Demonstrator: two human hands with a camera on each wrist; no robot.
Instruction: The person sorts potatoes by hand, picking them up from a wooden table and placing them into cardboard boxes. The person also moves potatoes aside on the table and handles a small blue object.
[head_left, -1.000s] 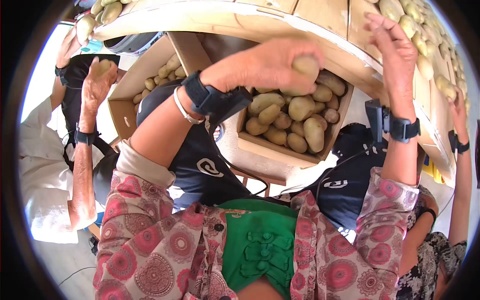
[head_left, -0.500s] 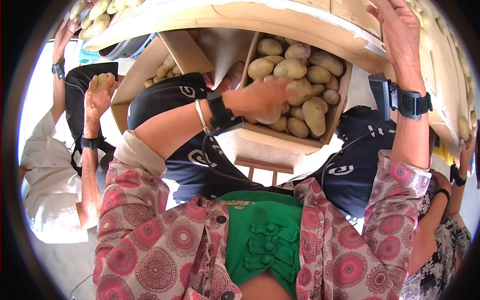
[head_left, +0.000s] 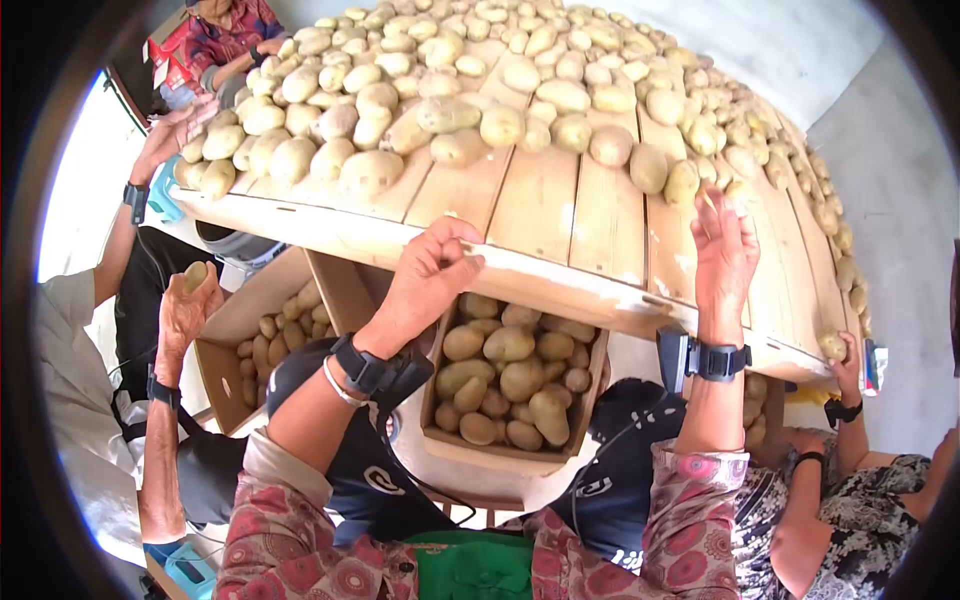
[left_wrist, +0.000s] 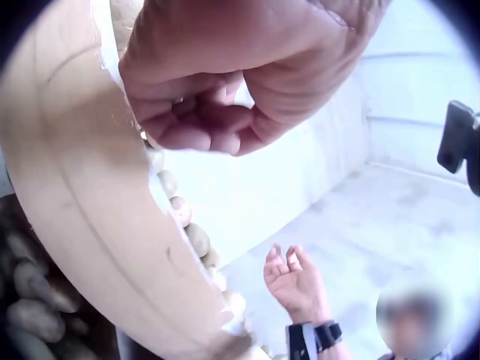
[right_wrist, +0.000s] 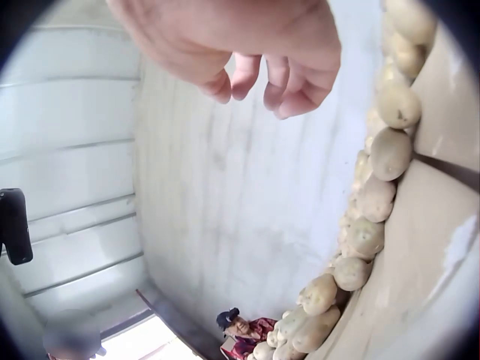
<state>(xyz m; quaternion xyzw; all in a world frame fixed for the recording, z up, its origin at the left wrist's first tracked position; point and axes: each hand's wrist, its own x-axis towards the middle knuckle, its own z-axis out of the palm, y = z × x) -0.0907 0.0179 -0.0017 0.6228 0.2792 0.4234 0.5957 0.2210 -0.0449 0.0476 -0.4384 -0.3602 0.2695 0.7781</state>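
In the head view my left hand (head_left: 425, 280) hovers at the front edge of the wooden table (head_left: 530, 205), fingers loosely curled. The left wrist view shows nothing inside that curl. Below it, between the knees, stands a cardboard box (head_left: 500, 455) filled with potatoes (head_left: 508, 343). My right hand (head_left: 725, 250) is raised over the table boards, its fingertips overlapping the front row of loose potatoes (head_left: 648, 168). From the right wrist view, its bent fingers (right_wrist: 300, 97) are spread a little apart with no potato between them.
A heap of potatoes (head_left: 440, 50) covers the far part of the table. On the left, a person's hand (head_left: 185, 310) holds a potato beside another carton (head_left: 225, 375) of potatoes. To the right, another person's hand (head_left: 848, 370) is at a potato by the table edge.
My left hand carried a potato down into the box, let it go, and rose to the table edge. The head view has tilted up, showing more of the table; my right hand stays raised.
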